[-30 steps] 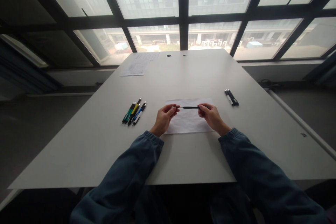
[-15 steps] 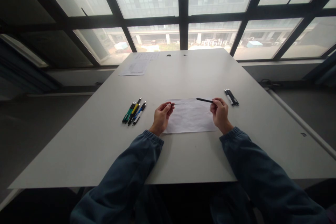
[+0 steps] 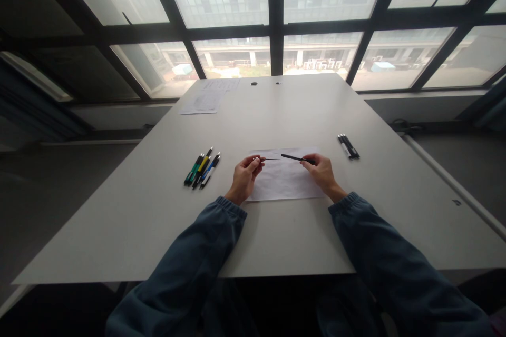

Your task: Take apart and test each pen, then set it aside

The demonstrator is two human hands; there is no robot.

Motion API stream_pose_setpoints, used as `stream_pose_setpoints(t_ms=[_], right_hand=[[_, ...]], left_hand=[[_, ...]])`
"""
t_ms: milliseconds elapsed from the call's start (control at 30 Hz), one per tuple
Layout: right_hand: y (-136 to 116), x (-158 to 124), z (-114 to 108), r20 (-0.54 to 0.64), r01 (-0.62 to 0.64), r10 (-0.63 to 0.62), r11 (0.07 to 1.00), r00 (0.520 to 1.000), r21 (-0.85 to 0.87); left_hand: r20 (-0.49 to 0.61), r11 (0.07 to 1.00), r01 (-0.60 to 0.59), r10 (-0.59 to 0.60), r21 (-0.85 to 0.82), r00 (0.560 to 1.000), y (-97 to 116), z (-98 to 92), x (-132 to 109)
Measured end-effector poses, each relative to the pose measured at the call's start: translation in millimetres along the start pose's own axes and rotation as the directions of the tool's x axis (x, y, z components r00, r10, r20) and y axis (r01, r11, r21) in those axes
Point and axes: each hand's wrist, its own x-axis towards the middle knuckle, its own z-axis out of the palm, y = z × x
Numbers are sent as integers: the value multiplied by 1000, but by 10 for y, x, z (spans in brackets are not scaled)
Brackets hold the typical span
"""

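My left hand point(image 3: 244, 176) is closed, pinching a thin dark pen refill point(image 3: 272, 159) that points right. Between the fingers of my right hand point(image 3: 322, 174) is a black pen barrel point(image 3: 291, 157), angled left with its end close to the refill's tip. A small gap seems to separate the two. Both are held over a white sheet of paper point(image 3: 286, 184) lying on the table. The inner end of the refill is hidden by my left fingers.
Several pens with green, yellow, blue and white parts point(image 3: 201, 169) lie left of the paper. More black and white pens point(image 3: 348, 146) lie to its right. Printed sheets point(image 3: 200, 102) rest at the white table's point(image 3: 276, 237) far left, before large windows.
My right hand has moved left and slightly down with the pen barrel, bringing its end near the refill. My left hand has shifted only slightly.
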Motion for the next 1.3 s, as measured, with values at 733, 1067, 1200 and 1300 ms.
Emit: stream_pose_setpoints(t_ms=[733,1067,1200,1300], right_hand=[[-86,-32,-39,61,207,-211,793,976,-572],[-243,-169,155,275,286,-202,906,940,-312],[-229,-185,170,342,304,-204,914,917,-269],[-218,-176,154,322,310,-216,910,922,-277]], left_hand=[[65,999,7,-10,48,998,5,49,-33],[93,992,20,-32,123,995,7,94,-64],[115,985,13,-33,170,993,4,99,-76],[106,981,23,-44,190,993,10,106,-86]])
